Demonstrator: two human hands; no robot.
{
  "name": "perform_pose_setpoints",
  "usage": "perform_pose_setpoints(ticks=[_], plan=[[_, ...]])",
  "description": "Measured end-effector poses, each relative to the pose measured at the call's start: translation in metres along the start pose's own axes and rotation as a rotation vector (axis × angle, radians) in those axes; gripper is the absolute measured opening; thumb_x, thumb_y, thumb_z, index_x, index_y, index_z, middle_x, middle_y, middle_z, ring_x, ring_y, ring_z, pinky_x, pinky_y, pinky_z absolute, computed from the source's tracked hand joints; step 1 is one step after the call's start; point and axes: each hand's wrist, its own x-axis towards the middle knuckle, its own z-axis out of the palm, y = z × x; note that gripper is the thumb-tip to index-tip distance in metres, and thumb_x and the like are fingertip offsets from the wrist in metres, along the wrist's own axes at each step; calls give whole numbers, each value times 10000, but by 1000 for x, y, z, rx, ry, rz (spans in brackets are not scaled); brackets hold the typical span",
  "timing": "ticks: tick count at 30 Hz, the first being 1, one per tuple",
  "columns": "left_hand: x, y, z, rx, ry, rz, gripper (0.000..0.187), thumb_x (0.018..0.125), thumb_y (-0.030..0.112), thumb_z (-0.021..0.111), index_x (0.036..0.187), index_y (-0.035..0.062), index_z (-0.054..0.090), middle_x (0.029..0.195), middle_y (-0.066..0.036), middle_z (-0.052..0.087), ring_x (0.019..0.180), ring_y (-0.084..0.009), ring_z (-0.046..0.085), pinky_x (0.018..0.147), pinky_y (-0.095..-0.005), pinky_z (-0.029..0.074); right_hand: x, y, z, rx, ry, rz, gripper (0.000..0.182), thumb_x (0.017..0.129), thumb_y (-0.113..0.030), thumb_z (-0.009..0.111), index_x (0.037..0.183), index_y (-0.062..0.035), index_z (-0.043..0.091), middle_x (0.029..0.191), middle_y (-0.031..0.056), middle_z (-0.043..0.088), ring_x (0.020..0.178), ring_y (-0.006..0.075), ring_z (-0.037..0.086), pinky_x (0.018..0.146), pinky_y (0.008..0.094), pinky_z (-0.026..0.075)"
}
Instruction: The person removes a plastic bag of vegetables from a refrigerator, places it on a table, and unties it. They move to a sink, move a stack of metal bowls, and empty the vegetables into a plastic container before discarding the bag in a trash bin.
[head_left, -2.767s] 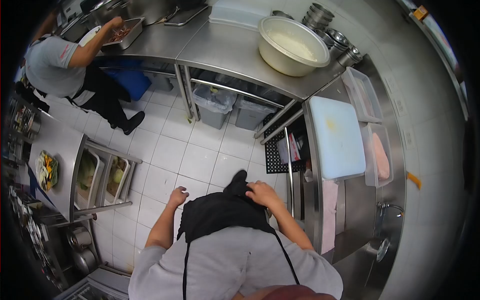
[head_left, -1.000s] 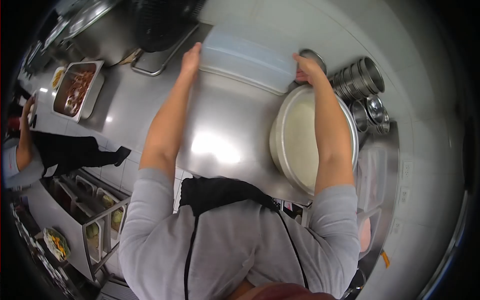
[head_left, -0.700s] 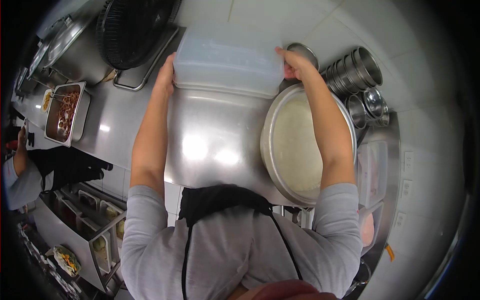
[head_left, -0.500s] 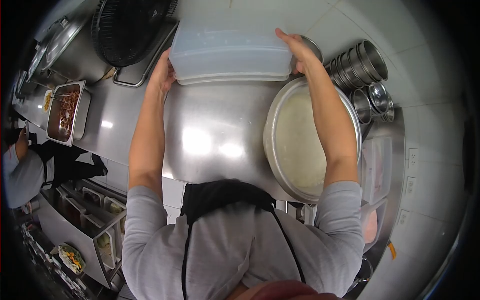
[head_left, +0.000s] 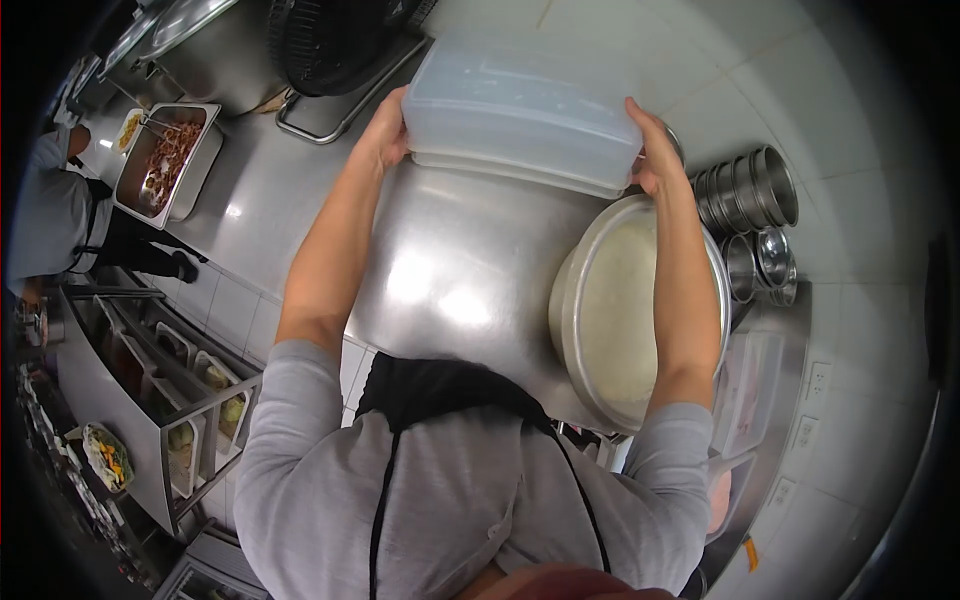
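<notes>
Overhead, both hands gripping empty translucent tub [head_left: 520, 105], white-filled bowl [head_left: 625, 310] beside

Two hands held a big clear plastic box [head_left: 520, 105] above a shiny metal table [head_left: 440, 260]; the left hand [head_left: 385, 130] gripped its left end and the right hand [head_left: 650, 150] gripped its right end; a big round bowl [head_left: 625, 310] with white stuff inside sat just under the right arm; a stack of metal cups [head_left: 750, 195] lay on its side near the bowl; far to the left, another person [head_left: 55, 215] stood by a tray of food [head_left: 165, 160].
</notes>
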Motion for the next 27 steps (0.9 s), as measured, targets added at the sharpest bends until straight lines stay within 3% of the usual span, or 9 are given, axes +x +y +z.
perform_pose_setpoints(ticks=[4, 8, 11, 13, 14, 17, 19, 25, 27], plan=[[-14, 11, 7, 58, 2, -76, 493, 984, 494, 469, 1176, 74, 640, 1084, -93, 653, 1014, -223, 618, 844, -388, 519, 3, 6, -4, 83, -4, 36, 990, 778, -655, 739, 1494, -63, 398, 1420, 262, 420, 1277, 434, 444, 980, 611, 420], [-18, 13, 10, 129, 27, 7, 497, 979, 502, 458, 1201, 99, 646, 1110, -84, 660, 1045, -229, 612, 861, -426, 507, 7, 9, -1, 172, -23, -84, 950, 790, -617, 755, 1454, -10, 448, 1403, 263, 460, 1261, 411, 477, 1016, 566, 413], [-20, 15, 7, 95, 27, -72, 482, 978, 493, 467, 1210, 117, 660, 1126, -68, 676, 1062, -225, 616, 906, -439, 498, 4, 6, 2, 237, -12, -16, 859, 831, -530, 760, 1395, 55, 482, 1380, 217, 529, 1286, 331, 508, 1025, 433, 459], [-8, 9, -2, 62, 1, -115, 486, 978, 497, 466, 1216, 121, 660, 1136, -57, 676, 1077, -225, 611, 931, -437, 484, 10, 10, 2, 63, 49, -53, 833, 831, -518, 765, 1383, 47, 502, 1387, 211, 532, 1256, 320, 537, 1026, 423, 460], [-5, 4, -4, 82, -7, -40, 503, 981, 502, 460, 1229, 110, 654, 1149, -66, 674, 1097, -231, 604, 951, -447, 470, 11, 11, 2, -26, 78, -72, 819, 831, -512, 767, 1377, 43, 512, 1391, 209, 533, 1241, 315, 551, 1026, 419, 461], [-9, 1, 3, 112, -9, 133, 565, 984, 528, 443, 1280, 84, 629, 1212, -101, 657, 1163, -256, 576, 1010, -478, 424, 6, 11, 3, 86, -6, -56, 784, 848, -492, 756, 1380, 33, 518, 1402, 202, 535, 1246, 308, 549, 1042, 430, 438], [-23, 5, 13, 90, 16, 174, 622, 981, 561, 435, 1328, 72, 602, 1283, -130, 629, 1213, -285, 548, 1047, -504, 388, -6, 9, 7, 143, 25, -52, 866, 829, -548, 743, 1428, 16, 472, 1463, 208, 474, 1329, 350, 452, 1090, 470, 354], [-45, 19, 27, 79, 61, -13, 773, 950, 656, 424, 1410, 45, 536, 1493, -166, 481, 1334, -358, 463, 1080, -542, 346, -13, 10, 3, 174, 47, -123, 905, 827, -582, 726, 1455, 6, 445, 1491, 207, 443, 1381, 368, 385, 1131, 466, 287], [-48, 16, 30, 49, 56, 43, 760, 968, 632, 407, 1435, 40, 502, 1506, -172, 468, 1366, -343, 440, 1097, -528, 340, -17, 7, 2, 179, 31, -164, 876, 833, -575, 724, 1440, 2, 466, 1474, 200, 461, 1369, 361, 399, 1121, 452, 301]])
